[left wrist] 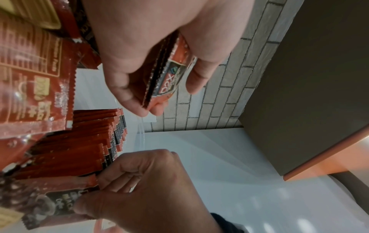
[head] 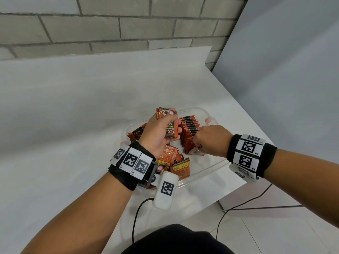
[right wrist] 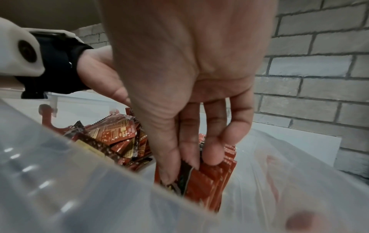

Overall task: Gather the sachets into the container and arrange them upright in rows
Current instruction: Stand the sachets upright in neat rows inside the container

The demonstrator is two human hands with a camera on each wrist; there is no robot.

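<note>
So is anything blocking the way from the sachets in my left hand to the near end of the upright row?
Only your right hand. It pinches the nearest sachet at the end of the upright row, where the next would go. The bunch in the left hand otherwise has open space inside the container.

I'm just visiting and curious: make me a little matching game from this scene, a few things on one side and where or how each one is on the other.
Things:
1. left hand
2. right hand
3. loose sachets
4. container

States:
A. lying jumbled at the near end of the container
B. clear plastic, standing on the white table
C. holding a small stack of sachets above the container
D. pinching the near end of the upright row

Pairs: 1-C, 2-D, 3-A, 4-B
</note>
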